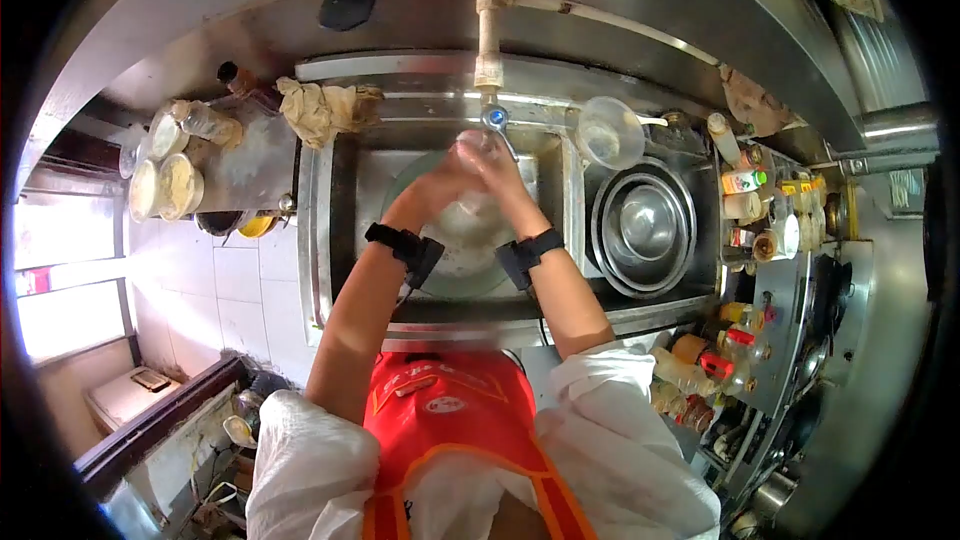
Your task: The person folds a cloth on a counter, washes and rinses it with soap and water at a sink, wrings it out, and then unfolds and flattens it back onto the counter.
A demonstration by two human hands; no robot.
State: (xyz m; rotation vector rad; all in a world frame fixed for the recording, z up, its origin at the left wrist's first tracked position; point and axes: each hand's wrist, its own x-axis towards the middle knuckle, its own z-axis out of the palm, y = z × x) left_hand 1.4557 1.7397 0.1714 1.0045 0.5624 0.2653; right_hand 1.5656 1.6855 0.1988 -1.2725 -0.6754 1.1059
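Observation:
Both hands meet under the tap (494,120) over the left basin of a steel sink. My left hand (440,180) is smeared by motion and lies against my right hand (488,158). Which fingers are bent or straight does not show, and neither does anything held between them. Below them in the basin sits a wide, pale greenish round tub (430,265) with cloudy, foamy water. Black straps with small devices circle both wrists.
Nested steel bowls (645,225) fill the right basin, with a translucent plastic container (610,133) at its back edge. A crumpled tan cloth (322,108) lies at the back left. Bottles and jars (745,180) crowd the right side; tubs (180,185) stand on the left counter.

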